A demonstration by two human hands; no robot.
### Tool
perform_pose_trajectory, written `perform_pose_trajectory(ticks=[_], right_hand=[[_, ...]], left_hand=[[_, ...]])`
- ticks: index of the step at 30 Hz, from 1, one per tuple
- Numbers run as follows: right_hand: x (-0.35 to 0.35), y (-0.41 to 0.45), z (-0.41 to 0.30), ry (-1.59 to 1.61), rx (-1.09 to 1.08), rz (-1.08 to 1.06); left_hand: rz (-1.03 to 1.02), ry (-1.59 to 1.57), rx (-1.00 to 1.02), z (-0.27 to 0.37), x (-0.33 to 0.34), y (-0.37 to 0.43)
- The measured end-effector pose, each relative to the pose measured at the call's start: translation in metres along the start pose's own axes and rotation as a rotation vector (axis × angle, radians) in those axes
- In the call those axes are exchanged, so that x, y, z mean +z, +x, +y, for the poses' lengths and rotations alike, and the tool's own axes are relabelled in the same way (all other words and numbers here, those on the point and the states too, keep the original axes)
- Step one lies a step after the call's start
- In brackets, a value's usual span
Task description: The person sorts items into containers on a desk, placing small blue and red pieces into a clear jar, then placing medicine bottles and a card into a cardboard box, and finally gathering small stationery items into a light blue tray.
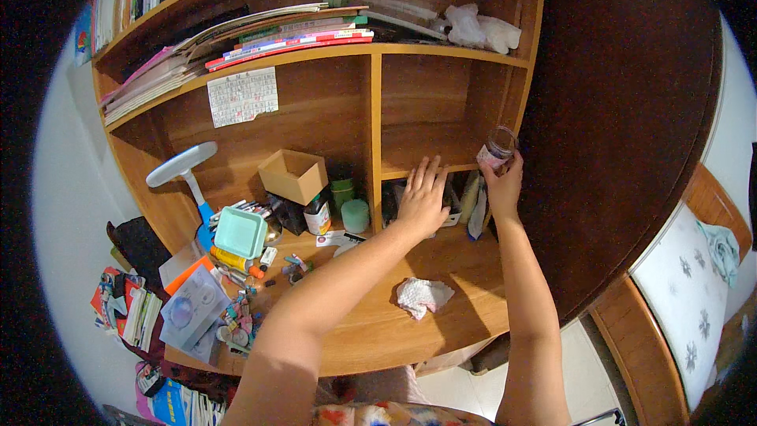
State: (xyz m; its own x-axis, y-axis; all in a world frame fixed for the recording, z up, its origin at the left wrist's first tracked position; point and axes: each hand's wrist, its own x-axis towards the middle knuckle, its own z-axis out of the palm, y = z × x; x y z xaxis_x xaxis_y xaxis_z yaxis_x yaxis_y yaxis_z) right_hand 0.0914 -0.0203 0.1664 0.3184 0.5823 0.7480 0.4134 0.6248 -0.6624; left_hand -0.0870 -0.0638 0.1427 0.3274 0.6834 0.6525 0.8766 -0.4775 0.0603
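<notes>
My right hand (503, 186) grips a small clear jar (497, 148) with a pinkish label, at the right end of a small wooden shelf (426, 130). Whether the jar rests on the board or is just above it, I cannot tell. My left hand (423, 198) is spread flat, fingers apart, by the front edge of that same shelf, and holds nothing. Below the shelf, partly hidden behind this hand, are a pale container (452, 217) and some upright packets (473, 207). A crumpled white cloth or tissue (423, 296) lies on the wooden desk (366, 343).
To the left stand a desk lamp (182, 165), a mint-green tray (240, 232), an open cardboard box (293, 175), a labelled bottle (318, 216) and a green cylindrical container (355, 215). Small items (239, 319) clutter the desk's left side. Stacked books (295, 39) fill the upper shelf.
</notes>
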Motion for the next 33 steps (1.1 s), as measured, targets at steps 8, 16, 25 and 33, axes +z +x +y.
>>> perform_pose_trajectory(ticks=[8,16,25,33], right_hand=[[0.017,0.03,0.023,-0.357,0.105,-0.131],[0.009,0.027,0.041,-0.312,-0.084,0.022],[-0.004,0.01,0.046,-0.768,-0.274,-0.366],[0.004,0.023,0.045,-1.11,-0.249,-0.538]], left_hand=[[-0.039,0.221,0.031,0.003,0.031,0.021],[-0.123,0.078,0.002,0.036,0.043,0.058],[-0.219,0.165,-0.02,0.039,0.059,0.092],[-0.296,0.101,-0.07,0.037,0.066,0.111]])
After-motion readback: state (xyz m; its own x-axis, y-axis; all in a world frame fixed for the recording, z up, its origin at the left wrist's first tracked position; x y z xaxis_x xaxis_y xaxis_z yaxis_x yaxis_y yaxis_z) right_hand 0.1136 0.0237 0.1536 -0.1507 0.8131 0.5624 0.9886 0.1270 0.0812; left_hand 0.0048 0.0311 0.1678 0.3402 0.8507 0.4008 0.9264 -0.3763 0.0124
